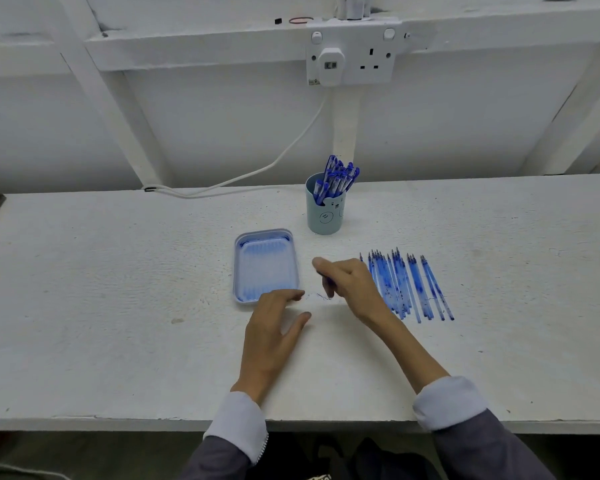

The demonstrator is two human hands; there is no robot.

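My right hand (pixel 350 285) pinches a thin blue pen (pixel 329 284) with curled fingers; its tip is down on a small white paper slip (pixel 317 298) that carries blue scribbles. Most of the pen is hidden by the fingers. My left hand (pixel 274 327) lies flat with straight fingers, its fingertips pressing the slip's left end beside the tray's near corner. A row of several blue ink refills (pixel 413 289) lies side by side just right of my right hand.
A light blue tray (pixel 238 268) stands left of the slip. Behind it is a pale blue cup (pixel 326 220) full of capped blue pens (pixel 336 178). A white cable (pixel 257 173) runs from the wall socket (pixel 352 57) onto the white table (pixel 118 306).
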